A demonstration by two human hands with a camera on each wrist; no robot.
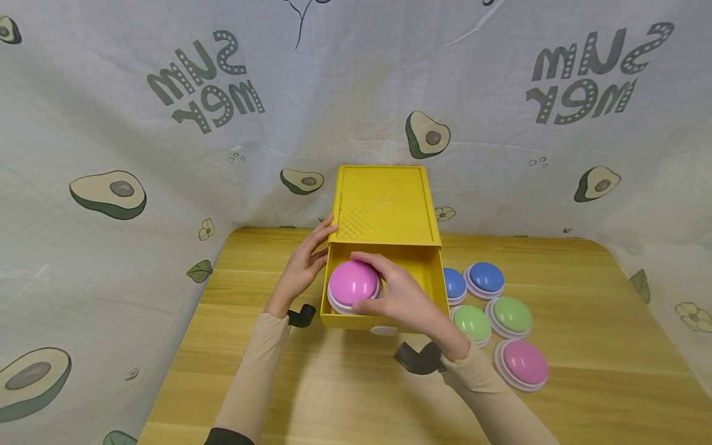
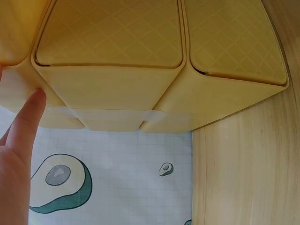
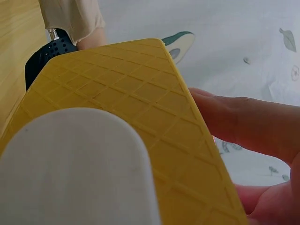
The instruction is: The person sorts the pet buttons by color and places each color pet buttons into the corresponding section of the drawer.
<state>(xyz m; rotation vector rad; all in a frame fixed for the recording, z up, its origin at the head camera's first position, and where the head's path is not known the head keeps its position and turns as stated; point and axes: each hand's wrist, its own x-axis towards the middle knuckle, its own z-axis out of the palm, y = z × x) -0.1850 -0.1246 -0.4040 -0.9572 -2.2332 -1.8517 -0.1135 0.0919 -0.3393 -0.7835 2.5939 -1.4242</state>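
Note:
A yellow box [image 1: 389, 204] stands at the table's back with its drawer [image 1: 425, 266] pulled out toward me. Inside the drawer's left part is a glossy pink dome button [image 1: 353, 282] on a white base. My right hand [image 1: 403, 296] grips it from the right, fingers over the far side and thumb at the near edge. My left hand [image 1: 303, 266] has its fingers fairly straight against the box's left side. In the left wrist view, a fingertip touches the box's ribbed side [image 2: 112, 89]. The right wrist view has the drawer front [image 3: 140, 89] hiding the button.
Right of the drawer, several more dome buttons lie on the wooden table [image 1: 356, 383]: blue [image 1: 486, 277], green [image 1: 510, 315] and pink [image 1: 525, 363]. A white handle [image 1: 384, 330] juts from the drawer front. Behind hangs a white avocado-print cloth [image 1: 356, 111].

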